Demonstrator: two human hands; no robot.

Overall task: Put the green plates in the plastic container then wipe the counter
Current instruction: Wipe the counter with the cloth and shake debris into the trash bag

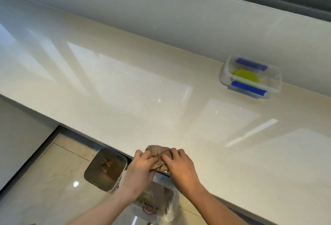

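Cream and shiny, the worktop is very big and looks bare, so a wipe that stays small could miss most of it. The plastic container sits by the far edge, near the wall, with green plates already inside. A wide swipe might bump it. The brown cloth is bunched at the near edge, and it could slip off to the floor. The left hand and right hand both squeeze it, far from the container.
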